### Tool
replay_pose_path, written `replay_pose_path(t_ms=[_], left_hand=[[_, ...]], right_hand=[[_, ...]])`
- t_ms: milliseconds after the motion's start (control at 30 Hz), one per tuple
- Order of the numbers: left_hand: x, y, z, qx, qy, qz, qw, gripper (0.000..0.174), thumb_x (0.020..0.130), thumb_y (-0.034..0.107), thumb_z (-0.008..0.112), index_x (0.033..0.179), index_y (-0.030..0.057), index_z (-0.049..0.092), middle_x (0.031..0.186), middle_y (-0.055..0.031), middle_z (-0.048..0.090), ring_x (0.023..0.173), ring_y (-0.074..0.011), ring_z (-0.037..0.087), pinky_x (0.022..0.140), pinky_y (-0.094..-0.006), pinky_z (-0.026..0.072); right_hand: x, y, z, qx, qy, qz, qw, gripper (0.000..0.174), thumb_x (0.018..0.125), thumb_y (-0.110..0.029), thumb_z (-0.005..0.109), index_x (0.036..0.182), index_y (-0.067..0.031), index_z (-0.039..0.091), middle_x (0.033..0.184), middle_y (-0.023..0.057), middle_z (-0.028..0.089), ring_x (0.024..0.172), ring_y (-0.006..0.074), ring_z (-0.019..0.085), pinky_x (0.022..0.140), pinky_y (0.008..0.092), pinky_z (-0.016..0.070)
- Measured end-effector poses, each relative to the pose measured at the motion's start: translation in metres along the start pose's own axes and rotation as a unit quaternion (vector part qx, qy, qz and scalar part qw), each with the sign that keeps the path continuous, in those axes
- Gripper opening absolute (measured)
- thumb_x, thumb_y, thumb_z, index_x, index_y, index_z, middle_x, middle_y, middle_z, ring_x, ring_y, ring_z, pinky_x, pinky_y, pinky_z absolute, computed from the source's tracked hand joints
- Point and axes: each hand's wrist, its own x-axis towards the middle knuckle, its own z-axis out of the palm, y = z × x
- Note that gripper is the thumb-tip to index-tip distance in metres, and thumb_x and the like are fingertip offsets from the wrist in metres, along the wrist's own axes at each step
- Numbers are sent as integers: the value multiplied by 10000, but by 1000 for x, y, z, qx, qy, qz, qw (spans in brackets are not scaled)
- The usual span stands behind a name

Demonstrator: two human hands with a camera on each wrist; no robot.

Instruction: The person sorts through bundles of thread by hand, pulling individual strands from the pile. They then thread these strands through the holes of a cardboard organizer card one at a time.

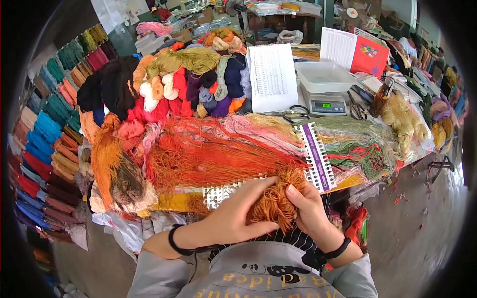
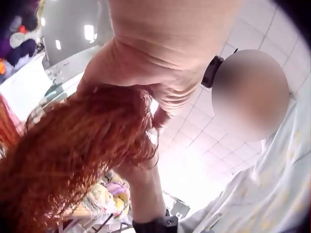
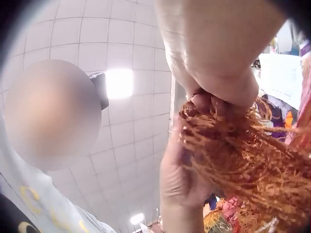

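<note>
**Head view.** An orange yarn bundle [image 1: 276, 198] is held at the near edge of the tabletop [image 1: 348, 183], just below a spiral-bound sample card [image 1: 315, 156]. It is clasped by the left hand [image 1: 233, 216], fingers laid over it and thumb beneath. The right hand [image 1: 310, 208] has its fingers curled round it.

**Left wrist view.** The bundle is seen under the palm; how the fingers lie cannot be told.

**Right wrist view.** Strands are pinched at the right fingertips.

**Risk.** The bundle seems joined to the loose strands [image 1: 213, 154] spread over the tabletop. A hard pull could snag them or drag the card off the edge.
</note>
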Motion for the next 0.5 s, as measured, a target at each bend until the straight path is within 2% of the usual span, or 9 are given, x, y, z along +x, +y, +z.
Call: replay_pose_path(t_ms=[100, 167, 200, 233, 300, 367, 400, 433, 500], left_hand=[[1, -16, 27, 24, 41, -6, 999, 673, 821, 188, 657, 1348, -14, 291, 1233, -188, 462, 1134, -285, 490, 956, -351, 384], [5, -21, 28, -246, 8, -98, 964, 631, 852, 129, 620, 1355, -19, 268, 1243, -156, 473, 1141, -205, 488, 957, -317, 393], [7, -16, 22, -315, 17, -98, 944, 574, 876, 90, 583, 1344, -24, 270, 1245, -122, 467, 1143, -153, 469, 960, -296, 392], [6, -16, 19, -314, 13, -98, 944, 574, 876, 90, 583, 1344, -24, 270, 1245, -122, 467, 1143, -153, 469, 960, -296, 392], [5, -19, 15, -271, 33, -128, 953, 555, 873, 36, 565, 1344, 4, 273, 1257, -89, 451, 1155, -136, 452, 976, -295, 372], [6, -18, 21, -245, 45, -109, 962, 524, 878, 31, 559, 1328, 13, 290, 1246, -91, 456, 1145, -134, 457, 972, -291, 373], [7, -18, 24, -241, 30, -99, 965, 528, 880, 41, 564, 1329, 17, 287, 1246, -93, 451, 1139, -136, 458, 967, -291, 377], [8, -19, 27, -237, 14, -87, 967, 532, 883, 51, 569, 1330, 20, 284, 1246, -94, 447, 1134, -137, 460, 963, -291, 380], [7, -28, 35, -266, -31, -120, 956, 520, 906, 112, 560, 1329, 18, 274, 1259, -97, 428, 1131, -134, 457, 954, -289, 387]], right_hand=[[-4, -8, 9, -26, 9, -13, 1000, 224, 941, -201, 513, 1088, -33, 528, 773, -19, 553, 525, 23, 434, 447, 160, 341], [-7, -18, -6, -66, 23, -21, 997, 211, 950, -207, 492, 1074, -42, 533, 775, -5, 557, 524, 39, 447, 447, 168, 353], [-3, -15, -23, -37, 60, -34, 997, 243, 959, -232, 471, 1103, -40, 513, 780, 11, 555, 532, 64, 468, 460, 184, 371], [-3, -20, -30, 19, 66, -41, 997, 330, 966, -276, 449, 1180, -26, 472, 802, 29, 552, 565, 83, 494, 498, 199, 394], [-8, -15, -46, -9, 21, -4, 1000, 502, 938, -371, 482, 1266, 1, 403, 820, 42, 549, 619, 98, 524, 564, 216, 428], [-16, 9, -46, -61, -23, 68, 996, 687, 887, -455, 536, 1327, 31, 331, 891, 64, 554, 662, 116, 543, 617, 233, 448], [-15, 17, -40, -79, -61, 59, 993, 808, 830, -504, 596, 1346, 38, 295, 1035, 81, 555, 826, 143, 577, 744, 261, 467], [-14, 20, -33, -89, -82, -10, 993, 773, 820, -433, 651, 1341, 24, 307, 1169, 85, 518, 1020, 156, 536, 882, 294, 437], [-17, 12, -22, -92, -103, 3, 990, 714, 817, -302, 693, 1336, 9, 313, 1226, 79, 494, 1128, 155, 471, 961, 315, 389]])
